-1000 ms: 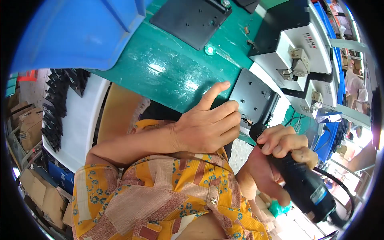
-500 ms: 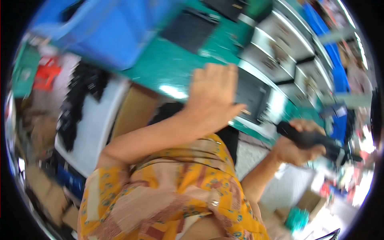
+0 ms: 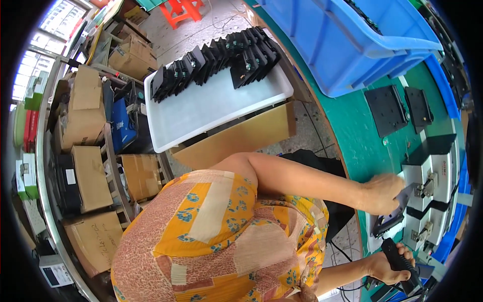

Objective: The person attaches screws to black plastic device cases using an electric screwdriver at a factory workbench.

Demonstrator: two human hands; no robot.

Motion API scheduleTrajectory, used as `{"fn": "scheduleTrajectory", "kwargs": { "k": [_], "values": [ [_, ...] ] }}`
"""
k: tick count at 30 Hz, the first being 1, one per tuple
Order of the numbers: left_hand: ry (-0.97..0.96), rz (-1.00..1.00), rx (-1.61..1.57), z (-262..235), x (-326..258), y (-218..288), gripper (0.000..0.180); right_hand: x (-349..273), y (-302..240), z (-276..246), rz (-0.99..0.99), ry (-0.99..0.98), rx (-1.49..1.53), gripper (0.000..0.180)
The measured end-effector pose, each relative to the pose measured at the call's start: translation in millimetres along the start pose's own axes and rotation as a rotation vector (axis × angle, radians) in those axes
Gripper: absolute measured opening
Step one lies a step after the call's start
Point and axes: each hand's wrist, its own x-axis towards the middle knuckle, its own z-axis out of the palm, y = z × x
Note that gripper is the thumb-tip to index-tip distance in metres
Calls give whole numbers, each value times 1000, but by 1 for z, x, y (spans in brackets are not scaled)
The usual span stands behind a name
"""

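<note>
I saw black plates (image 3: 205, 63) lining the tray (image 3: 201, 118) at eleven o'clock, two spare plates (image 3: 386, 111) toward two; left hand (image 3: 383, 194) clasped another plate (image 3: 398, 214), right hand (image 3: 386, 269) a black tool (image 3: 397, 259).

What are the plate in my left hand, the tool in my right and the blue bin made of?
Plate: possibly coated metal, thin with a dull dark finish; plastic can't be ruled out.
Tool: probably plastic, judging by its rounded, dull black body.
Blue bin: most likely moulded plastic, smooth with a soft sheen, ribbed walls and a rounded rim.
</note>
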Motion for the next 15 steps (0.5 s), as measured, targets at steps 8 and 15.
{"fn": "scheduleTrajectory", "kwargs": {
  "k": [8, 15],
  "values": [
    [138, 31, -242, -27, -25, -3, 20, -3, -2, 7, -26, 36, -15, 65],
    [207, -222, -449, -155, -130, -16, 22, -2, -7, 14, -56, 19, -45, 63]
  ]
}}
